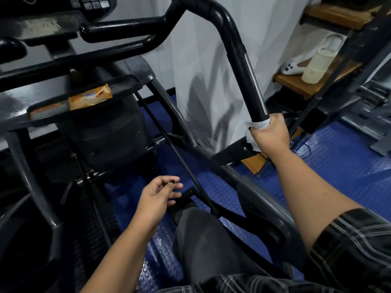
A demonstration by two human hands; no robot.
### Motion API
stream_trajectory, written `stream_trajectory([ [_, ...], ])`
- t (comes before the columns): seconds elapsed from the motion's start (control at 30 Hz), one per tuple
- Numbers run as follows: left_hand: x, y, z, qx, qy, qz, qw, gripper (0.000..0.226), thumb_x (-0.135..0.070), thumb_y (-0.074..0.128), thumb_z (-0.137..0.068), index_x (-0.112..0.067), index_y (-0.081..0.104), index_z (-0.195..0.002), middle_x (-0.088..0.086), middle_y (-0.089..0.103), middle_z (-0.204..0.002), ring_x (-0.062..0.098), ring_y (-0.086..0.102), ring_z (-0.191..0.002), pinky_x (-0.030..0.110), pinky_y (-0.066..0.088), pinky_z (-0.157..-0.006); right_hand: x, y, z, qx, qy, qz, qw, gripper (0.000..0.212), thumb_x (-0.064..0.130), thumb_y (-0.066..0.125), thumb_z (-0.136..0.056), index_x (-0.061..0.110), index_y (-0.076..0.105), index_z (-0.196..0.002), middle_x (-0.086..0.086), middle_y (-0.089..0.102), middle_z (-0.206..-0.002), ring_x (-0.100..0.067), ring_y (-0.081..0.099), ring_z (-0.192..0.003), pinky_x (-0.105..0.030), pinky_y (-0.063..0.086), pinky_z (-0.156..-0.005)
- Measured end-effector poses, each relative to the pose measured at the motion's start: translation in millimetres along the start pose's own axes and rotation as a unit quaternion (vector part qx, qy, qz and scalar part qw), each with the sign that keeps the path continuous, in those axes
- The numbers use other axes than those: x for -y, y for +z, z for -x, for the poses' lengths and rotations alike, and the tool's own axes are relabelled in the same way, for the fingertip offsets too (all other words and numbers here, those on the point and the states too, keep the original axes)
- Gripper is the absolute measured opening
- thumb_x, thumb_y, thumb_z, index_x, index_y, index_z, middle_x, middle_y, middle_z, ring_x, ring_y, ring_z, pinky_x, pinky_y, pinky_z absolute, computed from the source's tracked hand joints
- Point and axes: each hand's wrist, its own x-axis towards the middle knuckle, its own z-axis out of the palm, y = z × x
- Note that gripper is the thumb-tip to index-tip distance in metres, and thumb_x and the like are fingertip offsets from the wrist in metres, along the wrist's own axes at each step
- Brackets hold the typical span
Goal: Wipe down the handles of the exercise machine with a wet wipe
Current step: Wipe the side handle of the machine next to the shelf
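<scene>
The black right handle (239,58) of the exercise machine curves down from the top centre, with a silver strip along its side. My right hand (269,134) grips the lower end of that handle through a white wet wipe (257,124), which is wrapped round the bar and sticks out above and below my fingers. My left hand (159,195) hovers low over the machine's frame, fingers loosely bent, holding nothing. A second black handle bar (118,31) runs across the upper left, below the console (93,5).
An orange pack of wipes (91,98) lies in the machine's dark tray (124,81). A white curtain (198,81) hangs behind the handle. Wooden steps (296,85) at the right carry a white game controller (291,67) and a white slipper (317,66). Blue studded matting (338,157) covers the floor.
</scene>
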Motion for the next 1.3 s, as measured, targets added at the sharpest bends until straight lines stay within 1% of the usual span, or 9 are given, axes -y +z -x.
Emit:
stream_trajectory([
  [0.1,1.6,-4.3,3.4,-0.006,0.0,0.002,1.0,0.018,-0.01,0.05,-0.1,-0.013,0.067,-0.106,0.005,0.075,-0.097,0.017,0.066,-0.081,0.031,0.048,-0.073,-4.2,2.2,7.5,-0.049,-0.038,0.053,0.997,0.049,0.047,0.075,-0.074,0.012,0.053,-0.102,-0.006,0.048,-0.115,-0.024,0.052,-0.105,-0.036,0.047,-0.082],
  [0.2,-0.3,-8.3,1.1,-0.016,0.005,0.005,1.0,0.018,-0.01,0.051,-0.099,-0.014,0.067,-0.104,0.006,0.075,-0.096,0.016,0.066,-0.079,0.029,0.049,-0.071,-17.0,1.3,21.7,-0.032,0.007,0.038,0.999,0.059,0.057,0.075,-0.073,0.014,0.049,-0.105,-0.004,0.058,-0.103,-0.025,0.057,-0.091,-0.038,0.048,-0.074],
  [0.37,-2.1,-8.8,-5.0,-0.019,0.007,0.009,1.0,0.018,-0.009,0.051,-0.099,-0.013,0.067,-0.104,0.008,0.075,-0.097,0.016,0.066,-0.078,0.027,0.049,-0.069,-41.2,-5.7,44.5,-0.002,0.002,0.162,0.987,0.04,0.032,0.069,-0.087,0.007,0.043,-0.103,-0.015,0.064,-0.098,-0.037,0.063,-0.087,-0.037,0.04,-0.062],
  [0.47,-4.5,-2.3,-6.7,-0.007,0.003,0.004,1.0,0.018,-0.009,0.05,-0.099,-0.012,0.067,-0.104,0.008,0.074,-0.098,0.017,0.065,-0.079,0.029,0.048,-0.071,-51.9,-9.8,56.5,-0.012,-0.027,0.251,0.967,0.037,0.031,0.068,-0.088,0.007,0.041,-0.098,-0.013,0.065,-0.092,-0.036,0.064,-0.084,-0.036,0.036,-0.059],
  [0.63,-16.7,-0.4,-17.7,0.001,0.014,-0.004,1.0,0.018,-0.008,0.049,-0.1,-0.01,0.067,-0.105,0.007,0.074,-0.096,0.017,0.064,-0.079,0.027,0.047,-0.069,-57.1,-9.9,59.7,-0.021,-0.042,0.3,0.953,0.034,0.021,0.07,-0.084,0.01,0.04,-0.096,-0.01,0.064,-0.093,-0.032,0.063,-0.083,-0.035,0.038,-0.059],
  [0.77,-23.6,-5.5,-31.8,-0.001,0.018,0.0,1.0,0.018,-0.009,0.049,-0.1,-0.014,0.067,-0.102,0.006,0.074,-0.095,0.017,0.065,-0.078,0.027,0.048,-0.069,-46.1,-5.7,54.2,-0.033,0.013,0.284,0.958,0.032,0.027,0.066,-0.089,0.012,0.038,-0.096,-0.011,0.066,-0.093,-0.034,0.064,-0.083,-0.035,0.036,-0.06],
  [0.93,-26.5,4.2,-46.4,0.027,0.009,-0.019,0.999,0.019,-0.009,0.049,-0.1,-0.014,0.067,-0.102,0.005,0.074,-0.094,0.014,0.065,-0.076,0.026,0.047,-0.068,-25.5,5.3,41.6,-0.059,0.062,0.181,0.98,0.04,0.038,0.067,-0.087,0.011,0.047,-0.109,-0.011,0.067,-0.102,-0.035,0.064,-0.093,-0.035,0.035,-0.064],
  [1.13,-38.0,29.5,-61.6,0.086,0.009,-0.053,0.995,0.018,-0.011,0.05,-0.1,-0.014,0.067,-0.104,0.002,0.075,-0.094,0.013,0.065,-0.079,0.027,0.047,-0.07,2.9,7.7,22.8,-0.068,0.002,0.096,0.993,0.037,0.027,0.071,-0.085,0.009,0.052,-0.111,-0.01,0.063,-0.105,-0.034,0.06,-0.098,-0.036,0.037,-0.07],
  [1.3,-48.4,43.6,-72.8,0.114,0.018,-0.071,0.991,0.019,-0.012,0.049,-0.101,-0.016,0.068,-0.102,0.001,0.075,-0.093,0.013,0.067,-0.079,0.028,0.048,-0.071,-15.8,-4.0,34.4,0.01,-0.068,0.126,0.99,0.055,0.013,0.06,-0.089,0.009,0.038,-0.14,-0.015,0.058,-0.122,-0.04,0.058,-0.104,-0.042,0.043,-0.076],
])
